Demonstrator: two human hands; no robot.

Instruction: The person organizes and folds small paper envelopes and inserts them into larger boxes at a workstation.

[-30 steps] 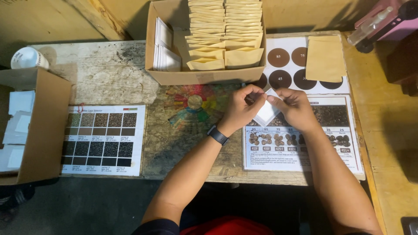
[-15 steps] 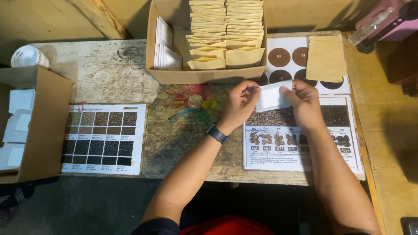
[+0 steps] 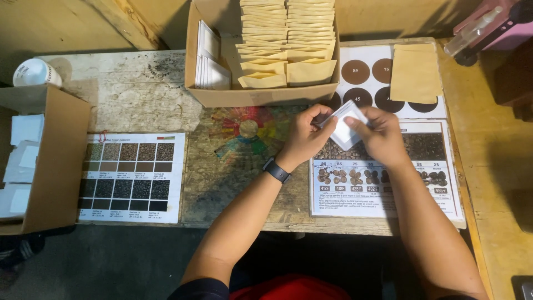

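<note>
A small white square packet point(image 3: 345, 126), flat and thin, is tilted like a diamond, pinched at its left and right corners between both grips, above the surface.

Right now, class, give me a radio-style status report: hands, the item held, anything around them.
Left hand and right hand both pinch small white packet. Packet held above printed bean chart. Cardboard box of tan envelopes just beyond; nothing between hands.

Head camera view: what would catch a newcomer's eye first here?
First, the left hand and right hand holding a small white packet between them, above a printed sheet of coffee-bean pictures. Behind them, an open cardboard box holds rows of tan envelopes. At left lies a chart of brown squares.
</note>
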